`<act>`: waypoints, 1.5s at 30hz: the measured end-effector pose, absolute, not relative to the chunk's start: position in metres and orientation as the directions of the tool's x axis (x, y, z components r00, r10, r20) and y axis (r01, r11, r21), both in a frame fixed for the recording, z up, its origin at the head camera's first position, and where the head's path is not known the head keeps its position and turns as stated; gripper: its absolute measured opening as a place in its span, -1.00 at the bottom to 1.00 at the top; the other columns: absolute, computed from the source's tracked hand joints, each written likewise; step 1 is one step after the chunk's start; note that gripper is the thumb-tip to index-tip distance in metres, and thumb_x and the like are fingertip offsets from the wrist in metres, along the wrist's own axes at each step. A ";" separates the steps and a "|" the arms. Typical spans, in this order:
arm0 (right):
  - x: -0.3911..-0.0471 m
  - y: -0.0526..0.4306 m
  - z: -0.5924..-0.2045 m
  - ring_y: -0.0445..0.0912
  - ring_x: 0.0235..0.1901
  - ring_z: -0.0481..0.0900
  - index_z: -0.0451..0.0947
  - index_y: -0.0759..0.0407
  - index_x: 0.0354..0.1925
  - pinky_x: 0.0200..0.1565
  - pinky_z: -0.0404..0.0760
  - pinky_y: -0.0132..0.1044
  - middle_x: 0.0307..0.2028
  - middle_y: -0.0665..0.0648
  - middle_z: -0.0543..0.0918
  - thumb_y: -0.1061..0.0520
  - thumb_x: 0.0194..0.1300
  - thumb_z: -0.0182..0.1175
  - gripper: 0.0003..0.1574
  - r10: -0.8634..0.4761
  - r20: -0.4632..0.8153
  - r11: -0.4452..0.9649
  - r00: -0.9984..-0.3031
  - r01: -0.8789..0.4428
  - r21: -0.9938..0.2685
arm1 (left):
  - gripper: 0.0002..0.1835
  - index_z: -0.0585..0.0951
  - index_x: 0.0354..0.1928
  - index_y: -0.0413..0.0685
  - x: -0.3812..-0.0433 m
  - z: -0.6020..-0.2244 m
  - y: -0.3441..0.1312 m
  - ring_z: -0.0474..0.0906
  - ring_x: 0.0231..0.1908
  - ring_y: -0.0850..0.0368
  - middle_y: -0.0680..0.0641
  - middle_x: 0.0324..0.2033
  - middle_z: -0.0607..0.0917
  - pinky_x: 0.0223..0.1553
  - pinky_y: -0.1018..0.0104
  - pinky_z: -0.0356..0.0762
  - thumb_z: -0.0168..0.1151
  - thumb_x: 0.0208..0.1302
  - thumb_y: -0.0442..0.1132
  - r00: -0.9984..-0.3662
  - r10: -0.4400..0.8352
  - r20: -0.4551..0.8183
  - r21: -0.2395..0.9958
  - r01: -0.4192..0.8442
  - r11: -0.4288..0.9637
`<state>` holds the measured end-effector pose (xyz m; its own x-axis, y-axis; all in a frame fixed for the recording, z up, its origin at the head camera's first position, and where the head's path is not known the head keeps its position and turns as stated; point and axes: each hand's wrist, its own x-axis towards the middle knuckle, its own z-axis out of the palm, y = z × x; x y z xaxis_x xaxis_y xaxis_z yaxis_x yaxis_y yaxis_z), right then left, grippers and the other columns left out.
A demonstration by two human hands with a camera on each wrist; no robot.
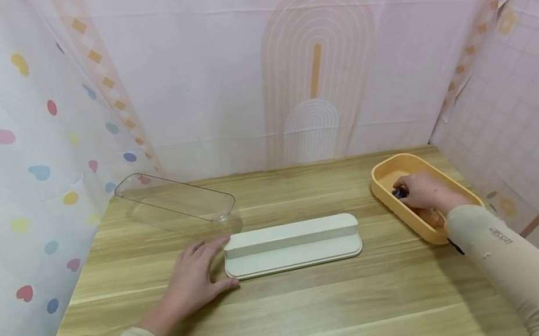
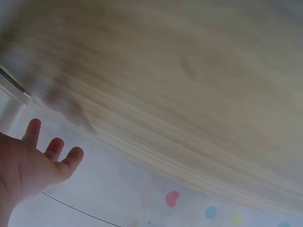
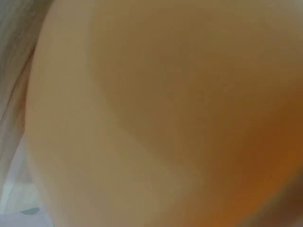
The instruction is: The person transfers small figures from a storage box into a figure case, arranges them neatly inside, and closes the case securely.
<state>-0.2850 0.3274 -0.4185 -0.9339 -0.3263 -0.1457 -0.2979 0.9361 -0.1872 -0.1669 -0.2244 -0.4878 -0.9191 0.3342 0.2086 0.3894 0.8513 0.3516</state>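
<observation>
An off-white long base (image 1: pixel 294 254) with a raised strip along its back half lies mid-table. My left hand (image 1: pixel 191 279) is at its left end, thumb by the front corner and index finger by the back corner, fingers spread and fairly straight. In the left wrist view, three fingertips (image 2: pixel 56 145) of that hand show. Over to the right, my right hand (image 1: pixel 425 191) reaches into an orange oblong tray (image 1: pixel 400 214) and pinches a small dark blue-black object (image 1: pixel 400 192), its kind too small to tell. The orange tray wall (image 3: pixel 142 113) fills most of the right wrist view.
A clear oblong cover (image 1: pixel 176 197) stands at the back left of the wood-grain table (image 1: pixel 314 313). Patterned cloth (image 1: pixel 213 83) hangs behind the table and along both sides. Something orange-brown (image 1: pixel 431 217) lies in the tray beneath the right wrist.
</observation>
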 end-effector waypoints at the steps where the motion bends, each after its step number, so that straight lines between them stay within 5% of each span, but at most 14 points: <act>1: -0.285 0.327 -0.420 0.27 -0.04 0.73 0.62 0.41 0.22 0.14 0.68 0.24 -0.01 0.41 0.77 0.13 0.41 0.37 -0.48 -0.323 -0.148 0.937 -0.935 -0.294 -0.190 | 0.07 0.39 0.59 0.07 -0.167 -0.488 -0.224 0.39 0.45 -0.46 -0.17 0.43 0.60 0.48 -0.51 0.24 0.65 0.07 0.23 -0.919 0.335 0.207 0.350 0.390 0.852; 9: -0.283 0.327 -0.430 0.39 0.19 0.66 0.64 0.29 0.25 0.18 0.66 0.32 0.18 0.42 0.72 0.12 0.43 0.35 -0.50 -0.278 -0.132 0.954 -0.952 -0.257 -0.157 | 0.07 0.38 0.59 0.08 -0.169 -0.493 -0.222 0.48 0.38 -0.45 -0.23 0.36 0.65 0.41 -0.49 0.34 0.69 0.06 0.15 -0.902 0.359 0.238 0.321 0.422 0.848; 19: -0.285 0.328 -0.439 0.36 0.13 0.68 0.68 0.26 0.19 0.12 0.67 0.33 0.12 0.38 0.75 0.09 0.45 0.29 -0.57 -0.243 -0.076 0.959 -0.967 -0.227 -0.170 | 0.05 0.34 0.61 0.13 -0.168 -0.493 -0.217 0.49 0.38 -0.43 -0.23 0.36 0.66 0.44 -0.46 0.34 0.68 0.11 0.10 -0.904 0.363 0.225 0.350 0.423 0.836; 30: -0.282 0.340 -0.434 0.32 0.08 0.64 0.49 0.37 0.16 0.18 0.63 0.24 0.09 0.50 0.66 0.16 0.36 0.43 -0.48 -0.137 -0.004 0.872 -0.991 -0.119 -0.475 | 0.04 0.35 0.60 0.13 -0.167 -0.494 -0.216 0.49 0.38 -0.41 -0.25 0.33 0.68 0.45 -0.42 0.35 0.68 0.10 0.07 -0.912 0.347 0.220 0.376 0.408 0.832; 40: -0.281 0.340 -0.431 0.17 -0.02 0.65 0.57 0.29 0.08 -0.09 0.63 -0.18 0.09 0.40 0.70 0.13 0.43 0.40 -0.63 -0.114 -0.053 0.850 -0.992 -0.069 -0.522 | 0.04 0.34 0.60 0.15 -0.167 -0.495 -0.216 0.50 0.38 -0.41 -0.25 0.34 0.68 0.45 -0.44 0.34 0.68 0.11 0.06 -0.914 0.343 0.216 0.387 0.403 0.829; 45: -0.282 0.339 -0.433 0.22 0.00 0.69 0.64 0.31 0.06 -0.10 0.71 -0.09 0.06 0.42 0.73 0.25 0.42 0.38 -0.71 -0.151 -0.028 0.860 -0.988 -0.118 -0.496 | 0.04 0.33 0.61 0.17 -0.166 -0.495 -0.216 0.49 0.38 -0.41 -0.26 0.34 0.67 0.45 -0.44 0.34 0.67 0.13 0.07 -0.916 0.341 0.214 0.392 0.400 0.829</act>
<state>-0.2825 0.3387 -0.4332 -0.9882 -0.1510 -0.0275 -0.1177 0.8604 -0.4958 -0.1664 -0.2164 -0.4947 -0.9155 0.3409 0.2136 0.3999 0.8286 0.3917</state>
